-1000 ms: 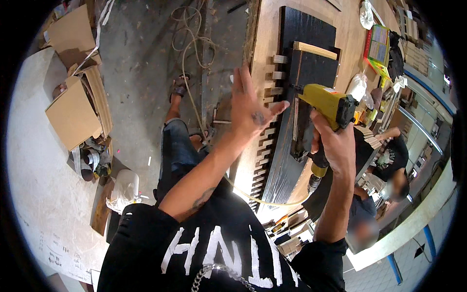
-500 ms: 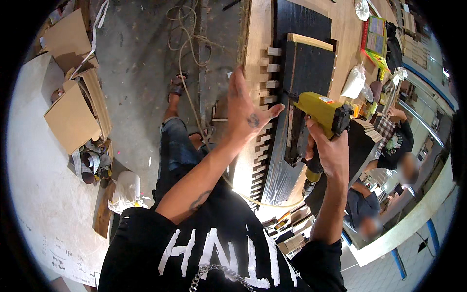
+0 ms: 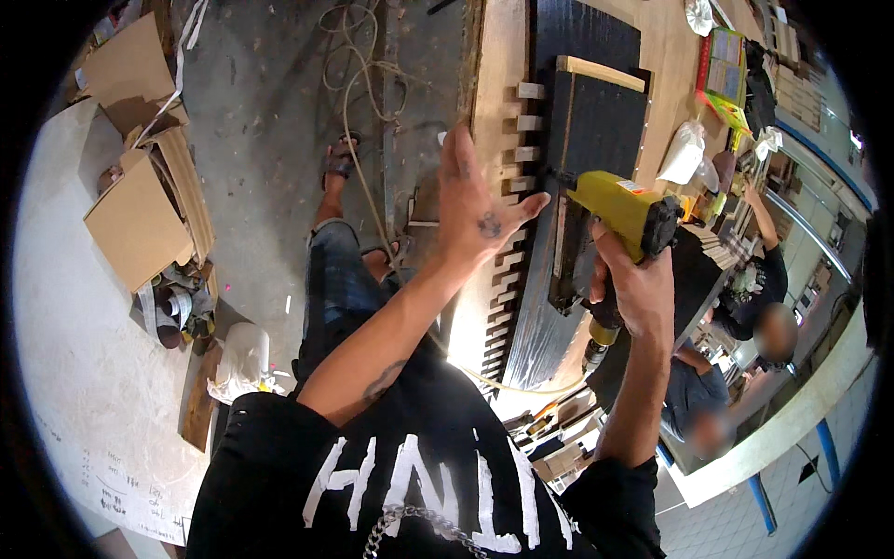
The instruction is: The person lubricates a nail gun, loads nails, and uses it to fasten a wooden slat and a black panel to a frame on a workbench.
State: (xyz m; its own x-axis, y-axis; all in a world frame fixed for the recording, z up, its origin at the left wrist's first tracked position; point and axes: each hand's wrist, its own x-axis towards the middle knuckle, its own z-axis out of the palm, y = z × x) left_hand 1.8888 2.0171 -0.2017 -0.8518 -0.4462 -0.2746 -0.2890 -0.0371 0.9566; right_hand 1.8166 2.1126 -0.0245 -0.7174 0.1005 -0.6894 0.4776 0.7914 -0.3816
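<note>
The left hand [image 3: 475, 210] lies flat, fingers spread, on the dark slatted panel [image 3: 577, 214] on the tabletop [image 3: 670, 65]; the right hand [image 3: 633, 279] grips a yellow nail gun [image 3: 610, 210], its nose touching the panel.

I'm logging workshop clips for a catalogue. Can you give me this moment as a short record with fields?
Setting: workshop, seen from above the hands
Left hand: open, spread flat on the small wooden blocks along the panel's edge
Right hand: grips a yellow nail gun, nose toward the dark panel
Support: light wooden workbench
Nearby: cardboard boxes on the floor, two other people at right
</note>
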